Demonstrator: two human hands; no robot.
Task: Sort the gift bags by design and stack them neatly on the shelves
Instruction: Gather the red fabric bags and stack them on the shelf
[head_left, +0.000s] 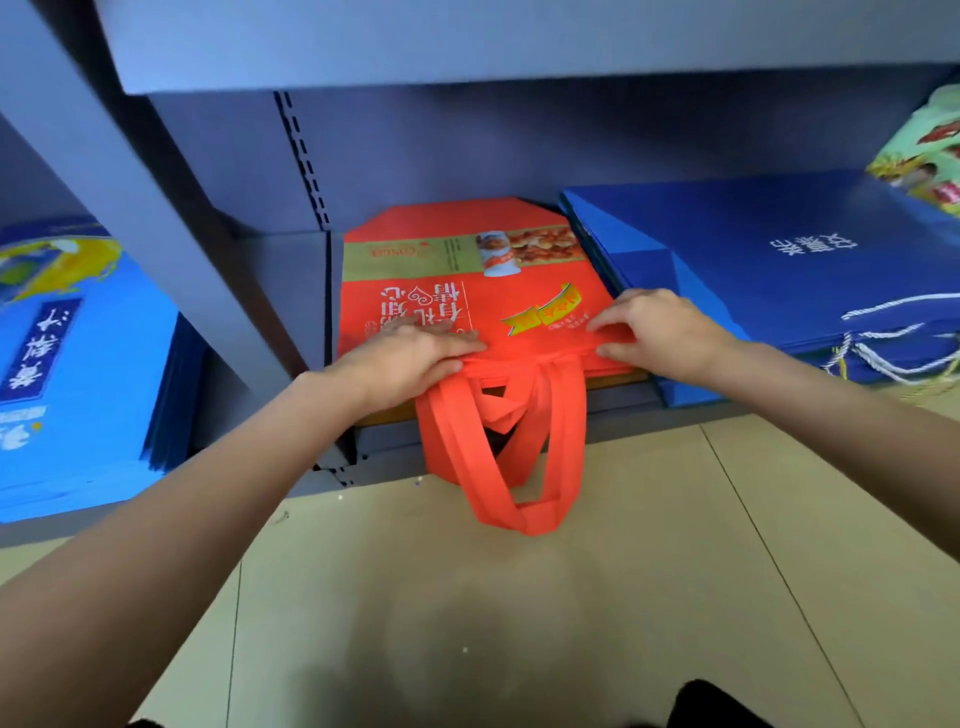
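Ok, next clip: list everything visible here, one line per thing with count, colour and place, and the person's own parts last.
red gift bags: a flat stack, count unclear, orange-red with a food print, bottom shelf centre.
red handles: several loops, orange-red, hanging over the shelf edge toward the floor.
dark blue gift bags: a stack, navy with white lettering and cord handles, right of the red stack.
light blue gift bags: a stack, sky blue with yellow print, next bay to the left.
green bag: one seen, pale green, far right.
shelving: grey metal.
floor: beige tiles.
left hand: flat on the red stack's front edge.
right hand: pinches the top bag's front edge.
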